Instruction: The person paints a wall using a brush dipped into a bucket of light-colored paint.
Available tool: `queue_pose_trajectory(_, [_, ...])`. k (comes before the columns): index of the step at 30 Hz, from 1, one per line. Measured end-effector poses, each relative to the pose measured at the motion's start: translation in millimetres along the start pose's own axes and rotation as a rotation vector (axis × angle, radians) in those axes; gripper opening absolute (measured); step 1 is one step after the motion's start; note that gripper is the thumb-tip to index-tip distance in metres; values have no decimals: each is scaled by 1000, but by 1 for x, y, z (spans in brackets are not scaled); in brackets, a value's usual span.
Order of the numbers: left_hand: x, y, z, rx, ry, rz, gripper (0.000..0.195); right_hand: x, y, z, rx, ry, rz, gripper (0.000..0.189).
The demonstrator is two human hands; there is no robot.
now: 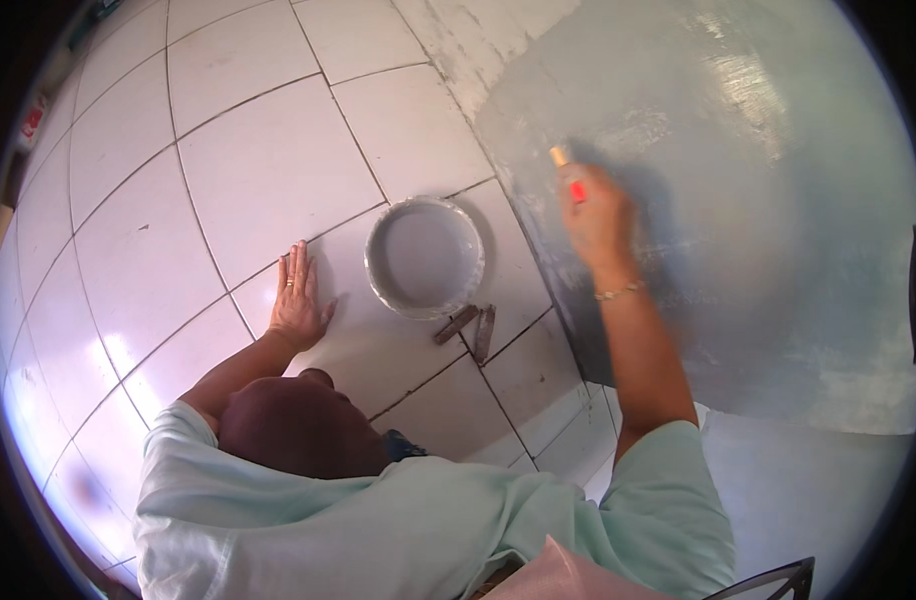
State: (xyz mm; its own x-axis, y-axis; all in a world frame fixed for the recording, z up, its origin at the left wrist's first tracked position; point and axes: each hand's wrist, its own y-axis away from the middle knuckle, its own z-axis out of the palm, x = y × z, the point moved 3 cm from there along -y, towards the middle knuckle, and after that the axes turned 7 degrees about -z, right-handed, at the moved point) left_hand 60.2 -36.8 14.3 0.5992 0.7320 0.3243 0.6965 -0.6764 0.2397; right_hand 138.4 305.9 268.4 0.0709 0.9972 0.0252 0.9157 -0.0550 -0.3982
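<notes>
My left hand [298, 296], with a ring on one finger, rests flat on the white floor tiles [270, 142] and holds nothing. To its right stands a round tub [369, 259] with a smeared rim and smooth grey material inside. Its kind is not clear. My right hand [596, 214], blurred and with a bracelet at the wrist, grips a tool [557, 156] against the grey-coated wall [728, 225]. Only the tool's yellow end and a red part show; the rest is hidden by the hand.
Two small brown oblong blocks [485, 334] lie beside the tub near the wall's foot. A paler bare strip [465, 45] borders the grey coat. Pink cloth [555, 574] and a dark curved frame [792, 577] show at the bottom. A red and white item [32, 122] sits far left.
</notes>
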Motion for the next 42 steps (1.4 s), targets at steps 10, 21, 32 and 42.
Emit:
queue_pose_trajectory(10, [-3, -7, 1, -2, 5, -7, 76, 48, -21, -14, 109, 74, 126, 11])
queue_pose_trajectory(21, [-4, -7, 1, -3, -4, 20, 78, 6, -8, 77, 115, -132, 59, 14])
queue_pose_trajectory(32, [-3, -9, 0, 10, -21, 8, 78, 56, 58, 150, -64, -110, 251, 8])
queue_pose_trajectory(42, [1, -9, 0, -12, -27, -3, 77, 31, 73, 75, 95, -85, 137, 7])
